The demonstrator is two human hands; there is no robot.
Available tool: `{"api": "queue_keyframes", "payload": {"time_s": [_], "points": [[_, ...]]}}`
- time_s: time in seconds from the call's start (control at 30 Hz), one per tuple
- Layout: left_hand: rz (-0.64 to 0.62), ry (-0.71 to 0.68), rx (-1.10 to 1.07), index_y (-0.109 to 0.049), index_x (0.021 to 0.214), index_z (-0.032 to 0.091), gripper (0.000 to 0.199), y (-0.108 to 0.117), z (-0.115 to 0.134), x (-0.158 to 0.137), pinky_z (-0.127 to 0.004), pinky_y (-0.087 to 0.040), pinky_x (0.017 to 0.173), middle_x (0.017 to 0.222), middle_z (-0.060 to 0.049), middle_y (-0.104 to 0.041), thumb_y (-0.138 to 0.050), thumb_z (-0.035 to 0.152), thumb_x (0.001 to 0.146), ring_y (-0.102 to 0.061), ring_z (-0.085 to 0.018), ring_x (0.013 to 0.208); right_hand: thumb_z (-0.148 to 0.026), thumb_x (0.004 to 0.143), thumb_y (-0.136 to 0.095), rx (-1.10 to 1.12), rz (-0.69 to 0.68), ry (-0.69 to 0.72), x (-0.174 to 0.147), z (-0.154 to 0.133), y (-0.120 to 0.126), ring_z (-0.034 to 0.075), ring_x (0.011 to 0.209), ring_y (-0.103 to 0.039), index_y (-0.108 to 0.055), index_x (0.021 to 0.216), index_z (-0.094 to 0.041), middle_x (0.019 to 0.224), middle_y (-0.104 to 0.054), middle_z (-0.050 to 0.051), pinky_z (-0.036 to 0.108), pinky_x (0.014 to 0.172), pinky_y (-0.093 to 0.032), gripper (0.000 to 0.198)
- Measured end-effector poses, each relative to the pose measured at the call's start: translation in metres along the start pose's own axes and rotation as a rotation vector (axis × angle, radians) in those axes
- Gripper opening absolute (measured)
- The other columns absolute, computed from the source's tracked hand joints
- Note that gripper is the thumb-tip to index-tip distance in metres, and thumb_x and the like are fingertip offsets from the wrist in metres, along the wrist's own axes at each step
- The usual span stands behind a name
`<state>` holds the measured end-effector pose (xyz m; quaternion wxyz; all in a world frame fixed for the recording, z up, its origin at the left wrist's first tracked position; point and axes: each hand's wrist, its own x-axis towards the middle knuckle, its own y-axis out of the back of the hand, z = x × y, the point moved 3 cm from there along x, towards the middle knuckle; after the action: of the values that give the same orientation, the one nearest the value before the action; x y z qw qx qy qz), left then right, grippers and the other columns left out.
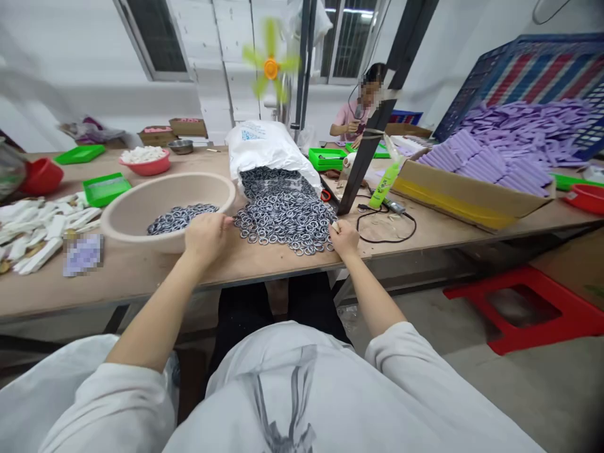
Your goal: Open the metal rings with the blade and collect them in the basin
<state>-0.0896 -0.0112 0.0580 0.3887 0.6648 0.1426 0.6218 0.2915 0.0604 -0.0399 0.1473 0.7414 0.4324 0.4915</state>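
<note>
A heap of grey metal-look rings (287, 217) spills from the mouth of a white sack (268, 141) onto the table. Left of it stands a wide beige basin (120, 214) with more such rings (182, 217) inside. My left hand (206, 238) is closed over the basin's near right rim, its thumb pointing towards the heap; the fingertips are hidden. At the heap's right edge, my right hand (344, 239) has its fingers curled together. A small pale spot shows at its fingertips, and I cannot make out what it holds.
White strips (42, 233) lie at left, near green trays (106, 189) and a red bowl (146, 162). A dark post (368, 138), green bottle (384, 185) and black cable (410, 229) stand right of the heap. Beyond are a carton (467, 192) of purple pieces and a person (349, 119).
</note>
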Motion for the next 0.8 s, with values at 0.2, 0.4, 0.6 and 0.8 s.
{"api": "queue_keyframes", "payload": {"time_s": [0.2, 0.4, 0.6, 0.8], "points": [[-0.218, -0.044, -0.104, -0.062, 0.125, 0.014, 0.037, -0.037, 0.033, -0.039, -0.037, -0.049, 0.085, 0.099, -0.014, -0.073, -0.041, 0.025, 0.097, -0.067, -0.025, 0.093, -0.035, 0.091, -0.051, -0.063, -0.057, -0.009, 0.003, 0.001, -0.002, 0.02, 0.074, -0.046, -0.052, 0.07, -0.02, 0.081, -0.061, 0.009, 0.032, 0.066, -0.024, 0.025], [-0.203, -0.077, -0.162, -0.069, 0.112, 0.015, 0.033, -0.04, 0.041, -0.045, -0.047, -0.047, 0.103, 0.124, -0.018, -0.067, -0.048, 0.035, 0.096, -0.06, -0.03, 0.117, -0.036, 0.091, -0.052, -0.092, -0.088, -0.013, 0.004, -0.002, 0.0, 0.019, 0.072, -0.044, -0.053, 0.07, -0.02, 0.08, -0.06, 0.009, 0.032, 0.064, -0.021, 0.027], [-0.108, -0.12, -0.26, -0.065, 0.127, 0.018, 0.039, -0.034, 0.044, -0.032, -0.053, -0.038, 0.116, 0.14, -0.013, -0.062, -0.044, 0.033, 0.098, -0.051, -0.028, 0.135, -0.035, 0.09, -0.053, -0.112, -0.087, -0.038, 0.004, -0.002, 0.002, 0.018, 0.068, -0.041, -0.055, 0.07, -0.019, 0.076, -0.059, 0.008, 0.032, 0.063, -0.019, 0.027], [-0.064, -0.14, -0.337, -0.068, 0.126, 0.02, 0.04, -0.035, 0.052, -0.023, -0.05, -0.039, 0.115, 0.138, -0.011, -0.065, -0.043, 0.035, 0.099, -0.053, -0.027, 0.132, -0.036, 0.091, -0.051, -0.126, -0.079, -0.049, 0.003, 0.003, 0.002, 0.018, 0.068, -0.042, -0.055, 0.07, -0.019, 0.074, -0.058, 0.007, 0.032, 0.064, -0.022, 0.027]]}}
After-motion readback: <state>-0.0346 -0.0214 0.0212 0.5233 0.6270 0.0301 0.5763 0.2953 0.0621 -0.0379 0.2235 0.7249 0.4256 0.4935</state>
